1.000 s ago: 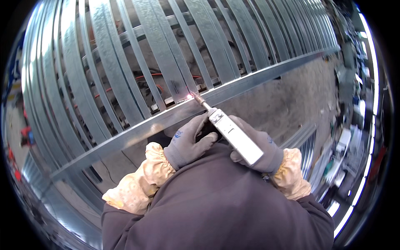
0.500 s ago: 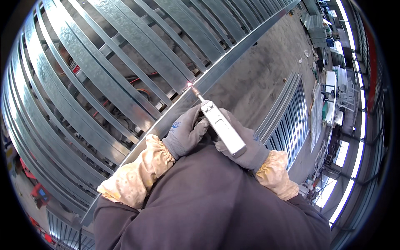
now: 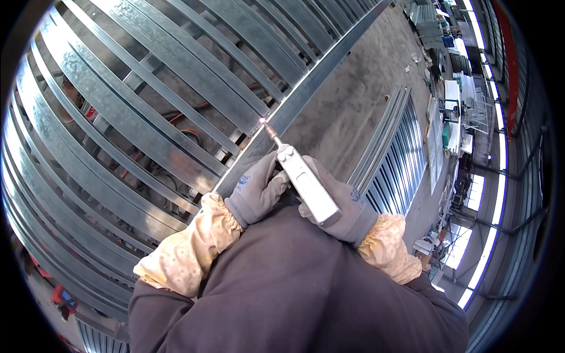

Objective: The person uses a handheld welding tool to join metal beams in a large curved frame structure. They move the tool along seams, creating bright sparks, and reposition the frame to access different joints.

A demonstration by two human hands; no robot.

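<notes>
At the junction of one broad galvanised slat (image 3: 206, 82) and the long edge rail (image 3: 306, 84): one handheld welding torch (image 3: 309, 188), white, box-bodied, slanting up and to the left, its coppery nozzle (image 3: 271, 133) ending at a small pinkish glow (image 3: 262, 120) by the slat's end. Right hand (image 3: 350, 203), grey-gloved, closed around the torch body from the right. Left hand (image 3: 253, 191), likewise gloved, half curled beside the front of the body; fingertips partly hidden, so whether they bear on the torch cannot be told. Protective cuffs (image 3: 182, 250), pale, gathered, one pair, over both forearms. Farther right, near the floor (image 3: 335, 112): one slatted metal panel (image 3: 394, 159), well apart from the glow. Handling notes, by judgement: the nozzle calls for an even stand-off and a constant lean, with the glow centred where slat meets rail; any travel is best slow and level, led by both forearms rather than a twist of the right wrist. The left hand would serve as a steadying rest, its fingers well behind the nozzle. Lingering risks burn-through in thin-looking metal; hurrying risks a patchy join.
</notes>
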